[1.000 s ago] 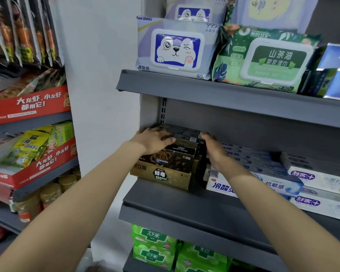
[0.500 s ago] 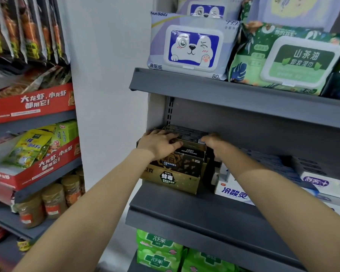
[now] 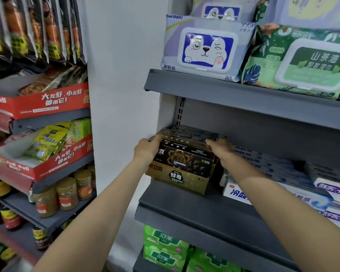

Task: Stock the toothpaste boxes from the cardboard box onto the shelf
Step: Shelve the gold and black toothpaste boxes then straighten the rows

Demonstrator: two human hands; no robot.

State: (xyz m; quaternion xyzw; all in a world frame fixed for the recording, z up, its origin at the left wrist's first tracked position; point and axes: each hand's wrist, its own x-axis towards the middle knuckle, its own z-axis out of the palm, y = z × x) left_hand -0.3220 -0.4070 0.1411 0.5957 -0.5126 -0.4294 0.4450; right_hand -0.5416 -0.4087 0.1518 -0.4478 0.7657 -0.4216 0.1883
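A stack of black-and-gold toothpaste boxes (image 3: 185,160) stands at the left end of the grey middle shelf (image 3: 194,211), on top of a gold box (image 3: 177,180). My left hand (image 3: 145,149) grips the stack's left end, with its fingertips reaching over the top corner. My right hand (image 3: 221,149) grips the right end, its fingers curled over the upper boxes. The boxes lie lengthwise across the shelf, close to the back panel. No cardboard box shows in this view.
White-and-blue toothpaste boxes (image 3: 283,173) fill the shelf just right of my right hand. Wet-wipe packs (image 3: 206,48) sit on the shelf above, and green packs (image 3: 165,246) below. A rack with red trays (image 3: 41,103) and jars (image 3: 67,195) stands to the left.
My left hand slid from the top of the stack to its left end, and my right hand settled on the right end. The stack sits a little further back.
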